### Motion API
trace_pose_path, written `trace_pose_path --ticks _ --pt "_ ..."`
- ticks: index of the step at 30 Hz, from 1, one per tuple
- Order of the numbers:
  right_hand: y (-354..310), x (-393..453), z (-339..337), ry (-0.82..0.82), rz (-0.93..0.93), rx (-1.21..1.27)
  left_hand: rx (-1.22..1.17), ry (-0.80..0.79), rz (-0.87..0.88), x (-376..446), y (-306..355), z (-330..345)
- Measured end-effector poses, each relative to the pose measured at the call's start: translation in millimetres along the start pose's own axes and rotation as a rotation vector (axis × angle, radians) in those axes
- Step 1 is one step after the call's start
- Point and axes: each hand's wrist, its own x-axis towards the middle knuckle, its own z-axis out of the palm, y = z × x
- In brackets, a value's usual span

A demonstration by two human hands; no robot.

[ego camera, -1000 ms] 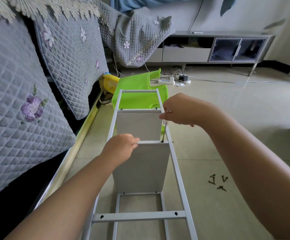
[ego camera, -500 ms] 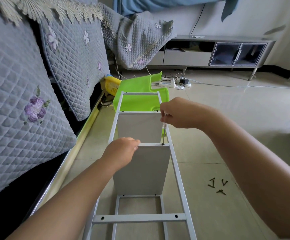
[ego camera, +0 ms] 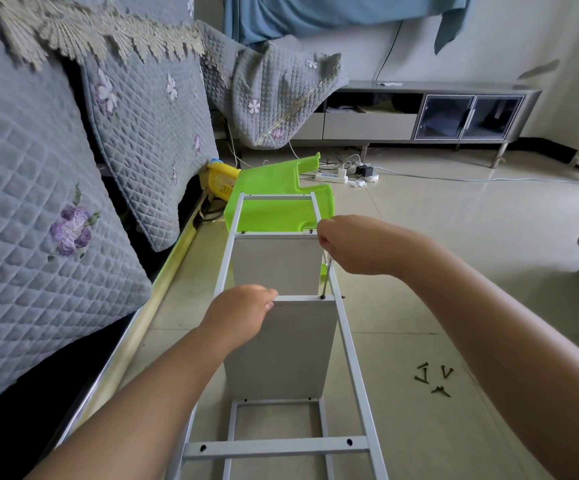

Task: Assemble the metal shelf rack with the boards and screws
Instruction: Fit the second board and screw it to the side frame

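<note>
A white metal rack frame lies on its side on the tiled floor, running away from me. Two grey boards stand in it: a near board and a far board. My left hand grips the top left of the near board and its crossbar. My right hand holds a screwdriver upright, its tip on a screw at the near board's top right corner. Several dark loose screws lie on the floor to the right.
A sofa with grey quilted covers runs along the left, close to the frame. A green plastic seat and a yellow basket lie beyond the frame's far end. A power strip with cables and a low TV cabinet are farther back.
Both hands hold the same places on board and screwdriver. The view has shifted slightly, so the scene sits a little lower in the frame.
</note>
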Motion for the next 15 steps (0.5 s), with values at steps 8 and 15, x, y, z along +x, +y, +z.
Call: trace_pose_path --ticks 8,15 --pt "-26.2 8.0 -4.0 0.032 0.041 -0.101 0.018 -0.019 0.012 -0.7 1.4 -1.0" --pt "-40.4 6.8 -13.4 -0.148 0.078 -0.022 0.025 -0.026 0.033 -5.9 1.0 0.1"
